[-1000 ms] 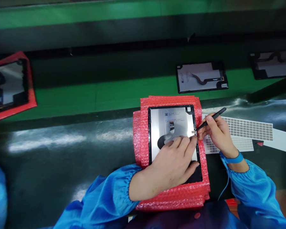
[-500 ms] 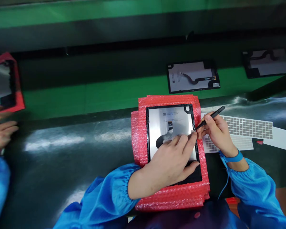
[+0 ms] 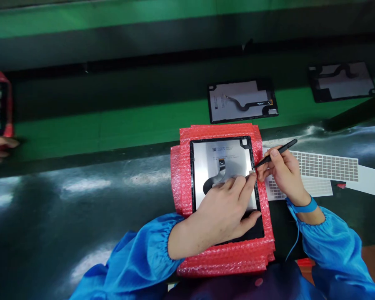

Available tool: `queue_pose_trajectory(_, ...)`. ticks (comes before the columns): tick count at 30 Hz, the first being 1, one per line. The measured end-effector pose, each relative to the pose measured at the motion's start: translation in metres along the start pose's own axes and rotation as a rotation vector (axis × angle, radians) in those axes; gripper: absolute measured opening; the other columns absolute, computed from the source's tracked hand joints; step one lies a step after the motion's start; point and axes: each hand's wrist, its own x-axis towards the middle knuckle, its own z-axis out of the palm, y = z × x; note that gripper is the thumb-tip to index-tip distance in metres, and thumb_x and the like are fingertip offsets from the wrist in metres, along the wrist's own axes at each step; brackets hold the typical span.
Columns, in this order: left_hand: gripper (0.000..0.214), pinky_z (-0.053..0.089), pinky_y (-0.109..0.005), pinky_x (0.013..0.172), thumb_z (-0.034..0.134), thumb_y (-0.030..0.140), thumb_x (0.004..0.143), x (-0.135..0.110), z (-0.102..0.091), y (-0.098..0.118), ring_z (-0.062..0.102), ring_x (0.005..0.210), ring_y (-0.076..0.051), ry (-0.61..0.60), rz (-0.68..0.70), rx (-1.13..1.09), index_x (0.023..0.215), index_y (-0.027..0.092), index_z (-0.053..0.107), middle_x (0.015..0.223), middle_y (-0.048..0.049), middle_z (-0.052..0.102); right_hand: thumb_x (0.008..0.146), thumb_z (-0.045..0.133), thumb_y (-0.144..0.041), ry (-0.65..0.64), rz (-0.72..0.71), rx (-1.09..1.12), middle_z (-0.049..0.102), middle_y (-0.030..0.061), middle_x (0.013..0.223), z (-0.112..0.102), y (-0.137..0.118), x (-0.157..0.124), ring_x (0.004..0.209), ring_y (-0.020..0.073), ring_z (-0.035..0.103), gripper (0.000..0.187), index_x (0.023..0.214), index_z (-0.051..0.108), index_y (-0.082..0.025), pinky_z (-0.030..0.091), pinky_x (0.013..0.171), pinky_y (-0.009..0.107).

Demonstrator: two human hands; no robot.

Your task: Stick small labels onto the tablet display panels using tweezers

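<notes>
A tablet screen panel (image 3: 203, 166), silver-backed with a black frame and a dark ribbon cable (image 3: 211, 181), lies face down on a stack of red bubble-wrap bags (image 3: 225, 260). My left hand (image 3: 226, 208) rests flat across the panel's lower right, fingers stretched and the index fingertip at its right edge. Held like a pen, black tweezers (image 3: 279, 151) are in my right hand (image 3: 281, 171). Their tip meets the panel's right edge beside a small pale tab (image 3: 252, 172), just above my left index finger. A blue wrist strap (image 3: 305, 206) circles my right wrist.
Sheets of small grey stickers (image 3: 328, 166) lie right of the bags. Beyond the bench edge, a green conveyor belt (image 3: 137, 121) carries a screen panel (image 3: 237, 93) and another panel (image 3: 343, 85). At far left, a co-worker's hand (image 3: 0, 148) touches a red-wrapped panel (image 3: 8, 108).
The panels on the green belt have shifted left. The co-worker's hand and the red-wrapped panel have also moved left. My hands and the tweezers stay nearly in place.
</notes>
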Motion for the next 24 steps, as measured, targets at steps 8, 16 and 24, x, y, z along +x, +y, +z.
queue_pose_trajectory(8,0.079,0.065,-0.042,0.07,0.062,0.049,0.101,-0.001,-0.001,-0.001,0.073,0.097,-0.03,0.028,-0.012,-0.008,0.159,-0.001,0.045,0.123,-0.0183,0.071,0.1,0.076,-0.059,0.154,-0.147,-0.159,0.074,-0.0003,0.066,-0.04,-0.011,-0.025,0.05,0.0183,0.071,0.035,0.097,0.066,-0.025,0.059,0.047,0.03)
queue_pose_trajectory(16,0.078,0.064,-0.042,0.072,0.058,0.051,0.102,-0.002,0.0,0.0,0.074,0.093,-0.029,0.016,-0.051,0.011,0.159,0.0,0.046,0.126,-0.0205,0.07,0.103,0.074,-0.052,0.123,-0.077,-0.385,0.077,0.0024,0.067,-0.073,0.027,-0.06,0.053,0.0213,0.073,0.029,0.096,0.071,-0.024,0.06,0.051,0.032)
queue_pose_trajectory(24,0.077,0.062,-0.04,0.068,0.059,0.052,0.102,-0.002,0.005,0.0,0.073,0.084,-0.027,0.072,-0.033,0.035,0.156,-0.001,0.05,0.118,-0.0182,0.071,0.106,0.07,-0.053,0.118,-0.074,-0.47,0.077,0.0027,0.072,-0.075,0.038,-0.06,0.055,0.0206,0.071,0.028,0.105,0.07,-0.024,0.058,0.051,0.032)
